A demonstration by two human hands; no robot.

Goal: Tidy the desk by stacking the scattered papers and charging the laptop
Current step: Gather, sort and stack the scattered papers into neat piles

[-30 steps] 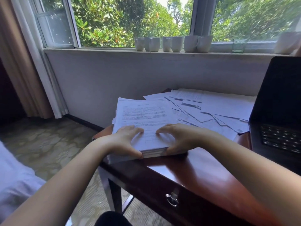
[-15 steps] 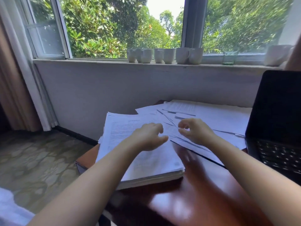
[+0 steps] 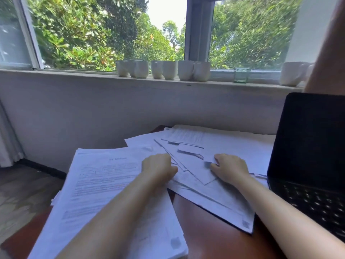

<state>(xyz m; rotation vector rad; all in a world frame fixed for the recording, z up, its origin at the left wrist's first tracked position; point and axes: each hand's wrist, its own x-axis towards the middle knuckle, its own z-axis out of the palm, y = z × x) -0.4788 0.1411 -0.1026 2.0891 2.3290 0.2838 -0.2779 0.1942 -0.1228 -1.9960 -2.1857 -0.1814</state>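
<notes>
A thick stack of printed papers (image 3: 104,186) lies at the desk's left front. Beyond it, loose scattered papers (image 3: 220,144) overlap in a fan toward the wall. My left hand (image 3: 158,170) sits with curled fingers at the left edge of those loose sheets, its forearm crossing the stack. My right hand (image 3: 231,170) rests on the same sheets, fingers curled and thumb pinching a sheet's edge. An open black laptop (image 3: 309,150) stands at the right, screen dark, keyboard partly cut off by the frame. No charger or cable is in view.
The reddish wooden desk (image 3: 211,232) shows bare between the stack and the laptop. Several white cups (image 3: 164,70), a green glass (image 3: 241,75) and another white cup (image 3: 291,73) line the windowsill. A curtain (image 3: 7,144) hangs at the left.
Both hands left the front edge of the squared stack and reached forward onto the loose sheets. The view tilted up and moved closer to the desk.
</notes>
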